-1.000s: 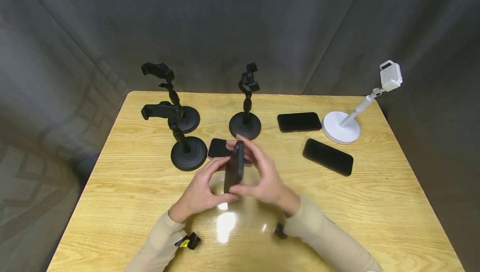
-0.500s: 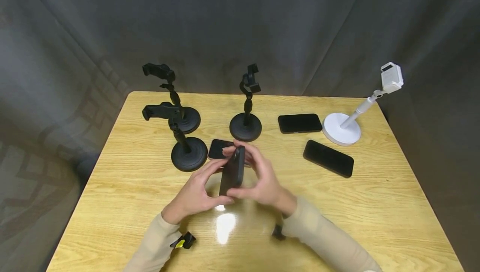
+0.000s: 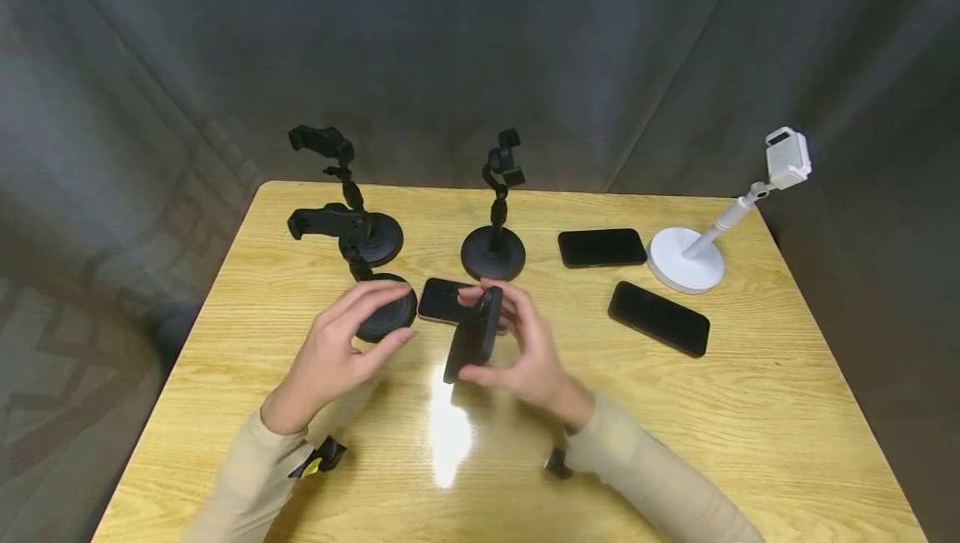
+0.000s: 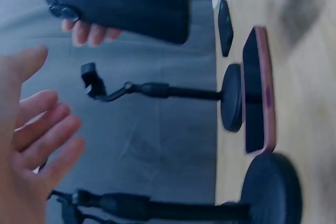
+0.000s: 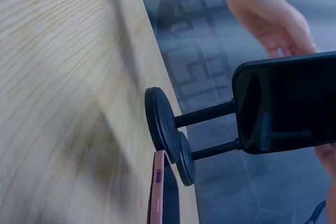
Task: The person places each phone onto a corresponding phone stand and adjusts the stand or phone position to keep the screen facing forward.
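Phone (image 3: 472, 341) first: where is it?

Up in the air over the tabletop (image 3: 772, 393), tilted on its edge. The right hand (image 3: 538, 364) grips it, thumb and fingers on its edges. The lens side faces the left hand (image 3: 326, 356); the dark screen shows in the right wrist view.

Does the left hand hold anything?

No. Its fingers and thumb curve wide apart with nothing between them. From the head view they frame the base of the front black stand (image 3: 387, 318), yet the left wrist view shows them clear of it.

What lies around?

A pink-edged phone (image 3: 441, 301) lies flat beside that base, partly covered by the right hand. Behind it is the middle black stand (image 3: 493, 253); the rear black stand (image 3: 385, 236) is at the back left. By the white stand (image 3: 686, 261), far right, lie an upper flat phone (image 3: 602, 248) and a lower flat phone (image 3: 659, 319).

Which step is this?

I judge it to be readying the lifted phone for a stand; all four stands are without one. The next move probably calls for steadying a stand with the left hand and lining up the phone.
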`<state>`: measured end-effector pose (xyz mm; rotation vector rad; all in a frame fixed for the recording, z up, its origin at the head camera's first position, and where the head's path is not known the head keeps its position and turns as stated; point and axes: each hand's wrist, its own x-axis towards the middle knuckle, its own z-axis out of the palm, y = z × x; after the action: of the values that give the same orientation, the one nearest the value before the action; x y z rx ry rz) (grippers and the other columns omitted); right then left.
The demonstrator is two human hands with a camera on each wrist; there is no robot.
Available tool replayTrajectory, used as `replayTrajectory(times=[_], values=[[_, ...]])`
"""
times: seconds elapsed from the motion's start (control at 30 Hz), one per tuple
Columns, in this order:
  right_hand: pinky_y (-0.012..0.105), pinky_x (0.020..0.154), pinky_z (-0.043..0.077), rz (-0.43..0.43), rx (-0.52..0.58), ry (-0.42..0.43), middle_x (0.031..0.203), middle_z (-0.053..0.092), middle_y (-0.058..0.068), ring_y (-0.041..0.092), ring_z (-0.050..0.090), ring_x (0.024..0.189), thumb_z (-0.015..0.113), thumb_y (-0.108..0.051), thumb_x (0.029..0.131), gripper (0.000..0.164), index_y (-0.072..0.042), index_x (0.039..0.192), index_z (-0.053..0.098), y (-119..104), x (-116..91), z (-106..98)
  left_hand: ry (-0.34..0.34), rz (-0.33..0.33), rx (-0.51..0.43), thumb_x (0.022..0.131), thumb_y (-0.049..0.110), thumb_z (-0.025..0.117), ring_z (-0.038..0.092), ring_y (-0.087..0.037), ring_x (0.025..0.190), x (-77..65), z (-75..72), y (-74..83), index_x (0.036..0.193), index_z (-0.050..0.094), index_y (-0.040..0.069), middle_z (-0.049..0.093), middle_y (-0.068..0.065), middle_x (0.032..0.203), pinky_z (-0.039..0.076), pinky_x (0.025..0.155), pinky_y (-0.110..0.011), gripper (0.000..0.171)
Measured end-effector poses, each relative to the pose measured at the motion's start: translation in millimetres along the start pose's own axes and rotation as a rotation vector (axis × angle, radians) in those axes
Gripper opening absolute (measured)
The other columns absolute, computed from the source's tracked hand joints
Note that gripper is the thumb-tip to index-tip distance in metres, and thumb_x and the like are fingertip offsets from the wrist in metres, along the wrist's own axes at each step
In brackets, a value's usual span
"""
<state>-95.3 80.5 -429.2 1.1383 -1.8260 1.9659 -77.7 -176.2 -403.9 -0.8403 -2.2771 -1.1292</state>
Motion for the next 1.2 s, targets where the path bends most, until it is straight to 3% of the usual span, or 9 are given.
replayTrajectory(times=[0.13,0.23,0.4,0.57,0.8,0.9,1.2], values=[[0.035,0.095,0.059,-0.004,0.001,-0.008,0.13,0.059,0.036,0.02,0.063,0.126,0.087,-0.039,0.083,0.097,0.02,0.141,0.036,2.9,-1.3,0.7,0.181,0.11,0.039,0.102,0.036,0.066,0.07,-0.029,0.094,10.9,-11.9,0.1,0.112,0.075,-0.002,0.073,-0.015,0.106,0.05,0.098,-0.016,0.041],[0.042,0.096,0.059,-0.002,0.004,-0.018,0.13,0.059,0.036,0.021,0.063,0.126,0.087,-0.038,0.083,0.097,0.022,0.139,0.035,3.7,-1.7,1.8,0.314,0.157,0.061,0.102,0.032,0.066,0.069,-0.032,0.086,19.7,-19.2,1.5,0.101,0.076,-0.006,0.073,-0.019,0.096,0.051,0.096,-0.016,0.039],[0.047,0.096,0.058,0.013,0.009,-0.029,0.131,0.059,0.035,0.021,0.063,0.127,0.088,-0.038,0.082,0.097,0.019,0.141,0.036,3.4,-1.4,3.1,0.489,0.178,0.109,0.101,0.031,0.065,0.064,-0.038,0.077,31.9,-30.3,3.1,0.092,0.074,-0.009,0.069,-0.024,0.085,0.05,0.093,-0.015,0.042],[0.048,0.099,0.057,0.007,0.012,-0.06,0.132,0.06,0.034,0.025,0.063,0.127,0.089,-0.037,0.081,0.096,0.016,0.141,0.037,-0.3,6.6,4.5,0.59,0.154,0.153,0.1,0.033,0.066,0.062,-0.042,0.076,38.8,-39.1,-1.6,0.09,0.073,-0.009,0.067,-0.026,0.084,0.05,0.093,-0.015,0.044],[0.044,0.104,0.055,0.004,0.01,-0.132,0.13,0.061,0.034,0.035,0.064,0.125,0.097,0.001,0.061,0.101,0.012,0.142,0.038,-10.2,28.1,10.1,0.653,0.105,0.187,0.096,0.03,0.068,0.062,-0.044,0.08,40.9,-49.0,-18.0,0.093,0.075,-0.007,0.068,-0.027,0.088,0.05,0.092,-0.017,0.038],[0.044,0.103,0.055,-0.008,-0.002,-0.155,0.13,0.062,0.034,0.039,0.064,0.123,0.097,0.007,0.055,0.105,0.011,0.142,0.038,-13.8,37.8,15.7,0.66,0.071,0.197,0.093,0.025,0.069,0.06,-0.044,0.081,41.6,-54.8,-23.1,0.095,0.075,-0.007,0.067,-0.028,0.091,0.05,0.092,-0.018,0.032],[0.043,0.099,0.058,-0.047,0.036,-0.119,0.13,0.062,0.034,0.04,0.063,0.123,0.095,0.011,0.051,0.108,0.011,0.142,0.038,-18.6,59.0,30.4,0.546,-0.04,0.222,0.094,0.024,0.07,0.062,-0.047,0.094,43.7,-63.4,-30.6,0.109,0.071,-0.01,0.068,-0.029,0.105,0.047,0.099,-0.018,0.037]])
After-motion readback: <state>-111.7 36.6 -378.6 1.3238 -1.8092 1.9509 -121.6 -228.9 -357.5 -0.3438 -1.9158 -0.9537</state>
